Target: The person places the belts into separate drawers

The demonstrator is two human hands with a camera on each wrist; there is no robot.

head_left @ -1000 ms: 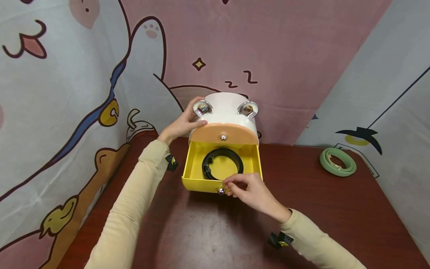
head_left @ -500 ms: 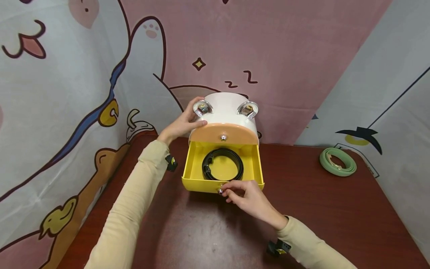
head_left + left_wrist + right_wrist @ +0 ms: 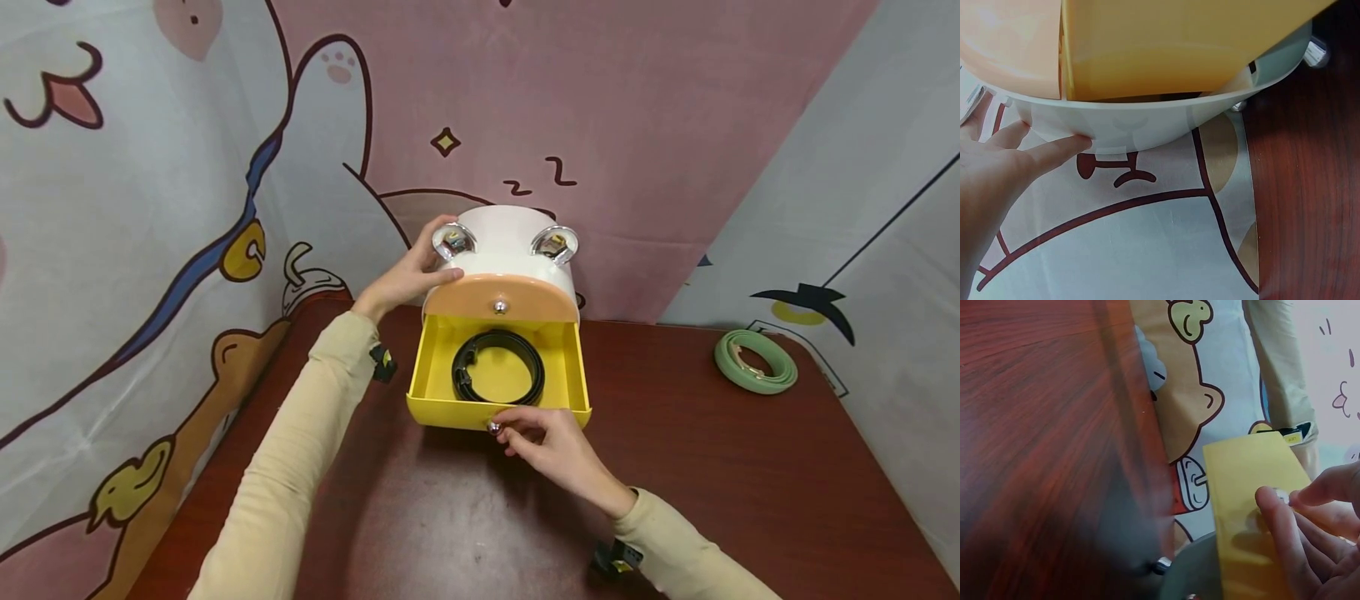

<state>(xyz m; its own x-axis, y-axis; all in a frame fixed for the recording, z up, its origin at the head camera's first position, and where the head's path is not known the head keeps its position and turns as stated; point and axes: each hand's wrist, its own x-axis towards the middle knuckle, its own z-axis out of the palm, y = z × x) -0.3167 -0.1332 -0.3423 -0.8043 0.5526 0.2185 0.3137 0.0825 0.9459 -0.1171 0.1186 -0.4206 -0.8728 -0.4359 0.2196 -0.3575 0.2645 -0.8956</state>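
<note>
A small white cabinet (image 3: 504, 237) with two chrome ear-like rings and an orange upper drawer front (image 3: 468, 298) stands at the back of the table. Its yellow lower drawer (image 3: 450, 414) is pulled out, and inside lies a coiled black belt (image 3: 536, 367). My left hand (image 3: 408, 277) rests on the cabinet's left side, fingers spread along the white shell (image 3: 1125, 122) in the left wrist view. At the drawer's front, my right hand (image 3: 558, 446) pinches the round chrome knob (image 3: 1281, 495) between thumb and forefinger.
A rolled green belt (image 3: 783, 371) with a gold-coloured buckle lies at the table's far right. Cartoon-printed cloth (image 3: 637, 150) hangs close behind the cabinet and along both sides of the dark red table (image 3: 675, 433).
My right hand has shifted slightly down and left, from the drawer's front edge onto the knob, and now pinches it. The left hand, drawer and black belt have stayed put.
</note>
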